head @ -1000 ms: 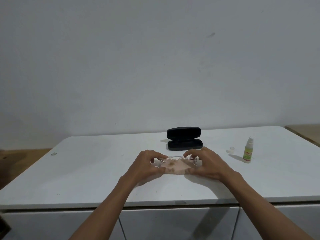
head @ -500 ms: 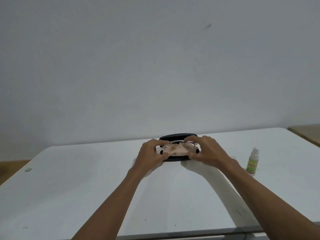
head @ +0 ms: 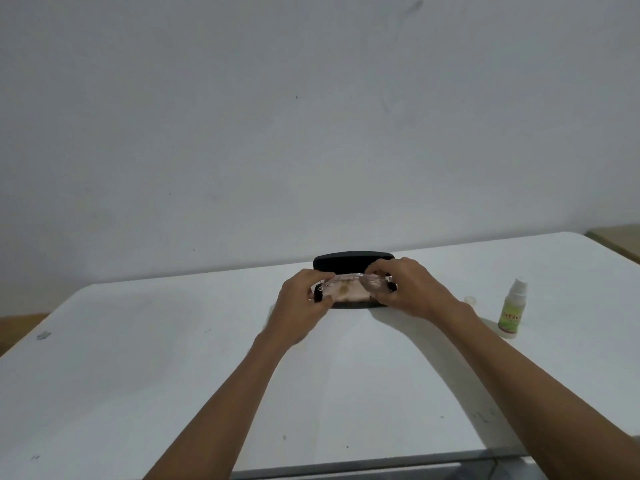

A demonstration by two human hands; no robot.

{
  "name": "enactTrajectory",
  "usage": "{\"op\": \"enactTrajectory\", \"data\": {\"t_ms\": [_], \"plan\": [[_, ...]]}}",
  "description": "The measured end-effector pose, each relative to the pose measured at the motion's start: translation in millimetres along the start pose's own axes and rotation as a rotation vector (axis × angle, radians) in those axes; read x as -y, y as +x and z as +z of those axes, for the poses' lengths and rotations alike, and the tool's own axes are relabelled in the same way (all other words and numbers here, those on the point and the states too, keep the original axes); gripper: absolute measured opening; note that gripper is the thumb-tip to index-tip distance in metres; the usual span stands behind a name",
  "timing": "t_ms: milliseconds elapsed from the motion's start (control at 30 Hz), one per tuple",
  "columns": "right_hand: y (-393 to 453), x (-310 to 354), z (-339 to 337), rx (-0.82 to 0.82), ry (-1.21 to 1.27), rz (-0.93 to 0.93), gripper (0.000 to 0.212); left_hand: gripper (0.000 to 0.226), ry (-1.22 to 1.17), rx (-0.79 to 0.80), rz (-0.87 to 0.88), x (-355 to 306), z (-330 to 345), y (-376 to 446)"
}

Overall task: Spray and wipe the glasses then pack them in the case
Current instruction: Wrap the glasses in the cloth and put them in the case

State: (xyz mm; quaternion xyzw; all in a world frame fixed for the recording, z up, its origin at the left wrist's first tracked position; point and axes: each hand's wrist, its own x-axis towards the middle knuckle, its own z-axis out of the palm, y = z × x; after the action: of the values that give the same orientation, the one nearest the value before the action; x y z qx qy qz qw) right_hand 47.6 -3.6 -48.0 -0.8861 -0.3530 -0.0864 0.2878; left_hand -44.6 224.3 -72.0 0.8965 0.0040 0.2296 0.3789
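An open black glasses case [head: 346, 260] lies at the far middle of the white table [head: 138, 358], its lid standing up behind. Over its lower half I hold the clear-framed glasses [head: 346, 279] together with a pink cloth [head: 349, 292]. My left hand [head: 301, 299] pinches the left end and my right hand [head: 405, 289] pinches the right end. The hands hide most of the case's tray, so I cannot tell whether the glasses touch it. A small green spray bottle [head: 512, 313] stands upright to the right, with its clear cap [head: 469, 300] lying beside it.
A plain wall rises right behind the table. The table's front edge runs along the bottom of the view. A wooden surface [head: 620, 240] shows at the far right, and a small grey scrap [head: 43, 335] lies near the left edge.
Both hands have carried the glasses and cloth away from the table's middle, forward to the open case. My view has also moved closer to the table.
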Motion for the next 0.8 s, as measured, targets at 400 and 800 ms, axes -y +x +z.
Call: {"op": "enactTrajectory", "data": {"t_ms": [400,800], "plan": [[-5,9,-3,0.015,-0.117,0.058,0.032,0.042,0.318,0.075,0.101,7,-8,-1],[-9,16,2,-0.032,-0.225,0.103,0.034,0.065,0.442,0.118,0.130,7,-11,-6]]}}
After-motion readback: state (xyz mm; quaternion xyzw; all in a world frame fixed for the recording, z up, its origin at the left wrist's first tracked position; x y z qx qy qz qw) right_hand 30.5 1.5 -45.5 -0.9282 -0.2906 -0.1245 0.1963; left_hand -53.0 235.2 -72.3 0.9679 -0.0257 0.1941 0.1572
